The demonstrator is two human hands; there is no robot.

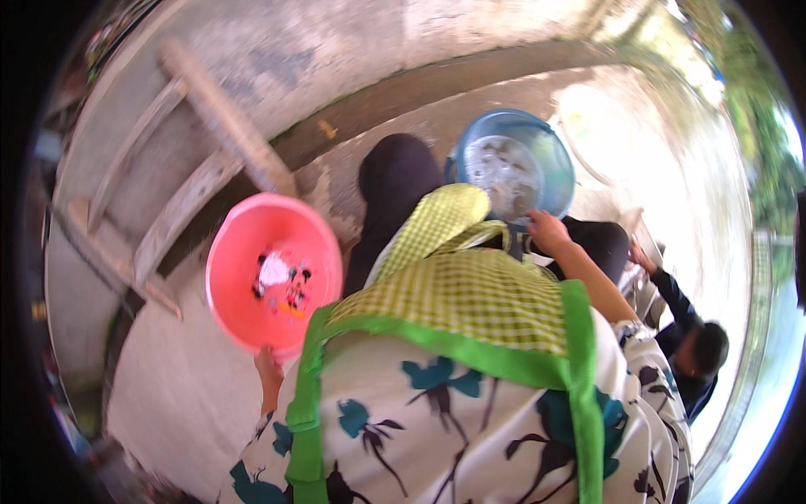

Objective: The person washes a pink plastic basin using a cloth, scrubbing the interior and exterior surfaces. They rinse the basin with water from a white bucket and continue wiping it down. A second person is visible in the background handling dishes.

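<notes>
A pink plastic basin [233, 283] with cartoon figures printed on its bottom is at my left side. My left hand [269, 364] grips its near rim, with part of the fingers hidden. Before my knees is a blue plastic bucket [555, 167], holding cloudy, foamy water [504, 170]. My right hand [549, 233] is at the bucket's near rim, fingers bent over the edge. A yellow-green checked apron [453, 290] with green trim covers my lap and partly hides my legs.
A wooden frame like a short ladder [189, 208] leans at the left by a concrete wall [352, 57]. Another person [686, 353] in dark clothes crouches at the right, a hand near my knee. A pale round object [595, 135], washed out by glare, is beyond the bucket.
</notes>
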